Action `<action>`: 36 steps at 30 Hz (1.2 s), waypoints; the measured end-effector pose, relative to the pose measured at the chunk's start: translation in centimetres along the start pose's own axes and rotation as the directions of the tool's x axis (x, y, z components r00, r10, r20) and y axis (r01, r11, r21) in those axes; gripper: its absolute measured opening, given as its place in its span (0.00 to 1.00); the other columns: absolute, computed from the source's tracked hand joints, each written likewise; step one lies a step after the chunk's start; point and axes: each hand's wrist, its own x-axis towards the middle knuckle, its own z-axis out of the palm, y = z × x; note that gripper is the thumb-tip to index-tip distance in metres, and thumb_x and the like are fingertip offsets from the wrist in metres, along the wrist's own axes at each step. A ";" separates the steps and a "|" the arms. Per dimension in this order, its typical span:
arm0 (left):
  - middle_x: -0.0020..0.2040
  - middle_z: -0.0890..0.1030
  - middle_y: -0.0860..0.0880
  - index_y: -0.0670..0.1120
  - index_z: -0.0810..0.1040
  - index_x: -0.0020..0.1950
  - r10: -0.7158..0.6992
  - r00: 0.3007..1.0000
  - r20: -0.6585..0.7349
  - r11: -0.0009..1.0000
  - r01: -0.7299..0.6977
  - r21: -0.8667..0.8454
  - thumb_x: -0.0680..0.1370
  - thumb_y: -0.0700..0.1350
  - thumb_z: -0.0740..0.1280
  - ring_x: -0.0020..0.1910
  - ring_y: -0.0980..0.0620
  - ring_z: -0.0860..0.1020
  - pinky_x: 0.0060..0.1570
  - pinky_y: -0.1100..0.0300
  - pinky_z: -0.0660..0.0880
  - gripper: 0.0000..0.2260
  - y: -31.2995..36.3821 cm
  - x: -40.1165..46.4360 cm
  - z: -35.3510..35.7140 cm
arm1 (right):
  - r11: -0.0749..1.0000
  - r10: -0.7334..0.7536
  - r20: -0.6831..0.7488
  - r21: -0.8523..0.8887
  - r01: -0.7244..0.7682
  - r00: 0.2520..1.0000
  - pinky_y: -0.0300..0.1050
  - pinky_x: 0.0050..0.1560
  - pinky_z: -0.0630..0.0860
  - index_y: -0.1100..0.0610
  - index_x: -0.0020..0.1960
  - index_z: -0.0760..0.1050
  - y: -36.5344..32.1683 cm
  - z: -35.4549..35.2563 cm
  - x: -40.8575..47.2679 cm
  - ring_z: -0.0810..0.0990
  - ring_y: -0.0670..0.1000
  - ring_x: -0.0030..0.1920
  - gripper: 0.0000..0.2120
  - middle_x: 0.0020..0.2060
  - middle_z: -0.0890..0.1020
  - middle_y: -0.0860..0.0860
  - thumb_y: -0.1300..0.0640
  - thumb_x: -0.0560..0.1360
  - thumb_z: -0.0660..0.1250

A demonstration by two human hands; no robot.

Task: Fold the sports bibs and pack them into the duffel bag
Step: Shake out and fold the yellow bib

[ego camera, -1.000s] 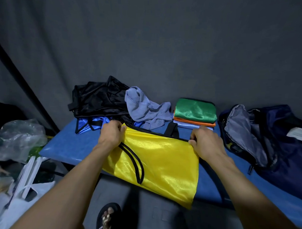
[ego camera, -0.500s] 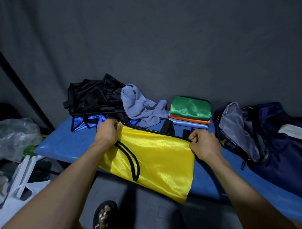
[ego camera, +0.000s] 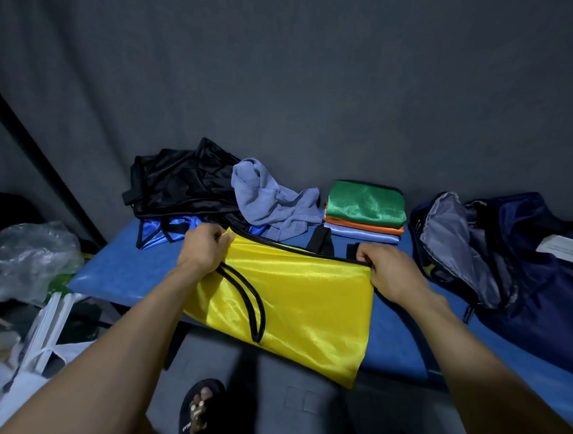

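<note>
A shiny yellow bib (ego camera: 301,298) with black trim lies folded across the front of the blue table (ego camera: 114,269), its lower edge hanging over the table's front. My left hand (ego camera: 204,246) grips its top left corner. My right hand (ego camera: 385,272) pinches its top right corner. Behind it stands a folded stack, with a green bib (ego camera: 365,201) on top of an orange one and a pale blue one. The navy duffel bag (ego camera: 504,266) lies unzipped at the right, grey lining showing.
A heap of black bibs (ego camera: 182,180), a blue bib (ego camera: 158,232) and a crumpled lilac garment (ego camera: 272,203) lie at the back left. Plastic bags (ego camera: 30,256) crowd the floor at the left. A sandalled foot (ego camera: 202,408) stands below the table. A grey curtain hangs behind.
Both hands have kept hold of the yellow bib's top corners and drawn it a little flatter; the black straps under its far edge show more.
</note>
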 end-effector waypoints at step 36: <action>0.84 0.48 0.50 0.54 0.54 0.82 0.440 0.807 0.394 0.741 -0.574 0.348 0.76 0.74 0.47 0.82 0.45 0.48 0.79 0.40 0.47 0.40 7.1 -7.2 5.1 | 0.352 0.470 0.389 0.741 -0.572 0.793 0.42 0.31 0.79 0.61 0.49 0.76 -1.5 -1.7 -5.7 0.84 0.49 0.32 0.19 0.38 0.85 0.56 0.49 0.71 0.79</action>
